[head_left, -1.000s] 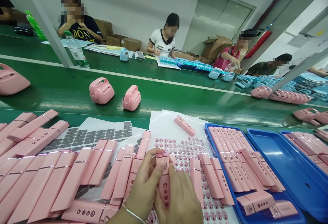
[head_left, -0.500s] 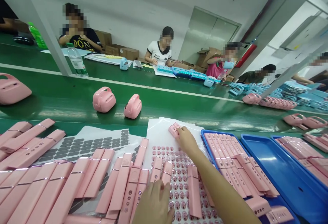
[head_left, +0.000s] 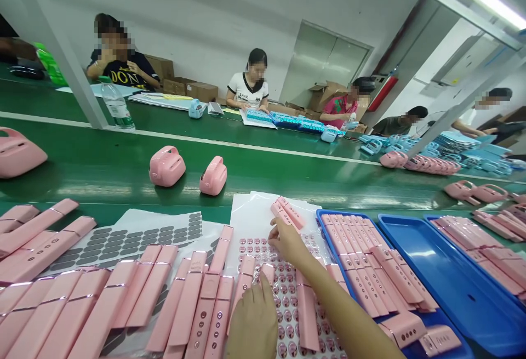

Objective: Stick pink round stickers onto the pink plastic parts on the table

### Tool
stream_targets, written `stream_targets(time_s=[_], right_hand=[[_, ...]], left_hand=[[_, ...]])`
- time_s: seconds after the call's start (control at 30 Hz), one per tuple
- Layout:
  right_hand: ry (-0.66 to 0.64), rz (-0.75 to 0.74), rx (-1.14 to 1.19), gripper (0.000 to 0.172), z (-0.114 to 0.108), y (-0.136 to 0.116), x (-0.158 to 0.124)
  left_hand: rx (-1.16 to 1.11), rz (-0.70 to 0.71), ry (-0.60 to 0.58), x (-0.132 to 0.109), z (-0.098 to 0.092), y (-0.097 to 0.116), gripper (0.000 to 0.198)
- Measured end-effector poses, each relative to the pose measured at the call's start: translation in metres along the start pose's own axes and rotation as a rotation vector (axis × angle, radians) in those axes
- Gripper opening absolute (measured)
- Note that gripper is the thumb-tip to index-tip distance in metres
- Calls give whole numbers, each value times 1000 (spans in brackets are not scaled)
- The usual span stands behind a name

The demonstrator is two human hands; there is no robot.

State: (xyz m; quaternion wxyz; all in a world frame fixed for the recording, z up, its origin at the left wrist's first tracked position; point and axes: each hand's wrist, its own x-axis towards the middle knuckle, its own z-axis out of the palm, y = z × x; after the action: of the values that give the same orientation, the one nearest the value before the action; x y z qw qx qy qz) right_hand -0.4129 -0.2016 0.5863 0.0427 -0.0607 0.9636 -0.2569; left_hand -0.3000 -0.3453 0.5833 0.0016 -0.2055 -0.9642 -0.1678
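My left hand (head_left: 253, 315) is bent around a long pink plastic casing (head_left: 267, 272); its dotted end sticks out past the fingers and the rest is hidden under the hand. My right hand (head_left: 287, 241) is just below two pink casings with small round buttons (head_left: 290, 212), which lie side by side on white paper (head_left: 250, 211). Its fingers are parted, with nothing visible between them. Beneath both hands spreads a sheet of round pink picture stickers (head_left: 287, 298). Another casing (head_left: 307, 312) rests on that sheet, beside my right forearm.
Many pink casings (head_left: 102, 309) lie at left, over sheets of grey oval stickers (head_left: 135, 238). At right is a blue tray of casings (head_left: 321, 216) beside another blue tray (head_left: 435, 260). Pink handled housings (head_left: 167, 167) sit on the green belt (head_left: 263, 167). Several people work across it.
My right hand has let go of a pink casing on the white paper and drawn back toward me, fingers parted. My left hand stays by its casing. The view has shifted slightly.
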Motion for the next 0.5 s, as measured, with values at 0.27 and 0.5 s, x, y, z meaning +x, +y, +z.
stream_targets(time_s=[0.27, 0.5], right_hand=[[-167, -34, 130, 22, -7, 13, 17], [-169, 5, 266, 20, -6, 14, 19]], left_hand=[[-1115, -237, -212, -3, -20, -43, 49], [-1964, -570, -407, -16, -27, -68, 36]])
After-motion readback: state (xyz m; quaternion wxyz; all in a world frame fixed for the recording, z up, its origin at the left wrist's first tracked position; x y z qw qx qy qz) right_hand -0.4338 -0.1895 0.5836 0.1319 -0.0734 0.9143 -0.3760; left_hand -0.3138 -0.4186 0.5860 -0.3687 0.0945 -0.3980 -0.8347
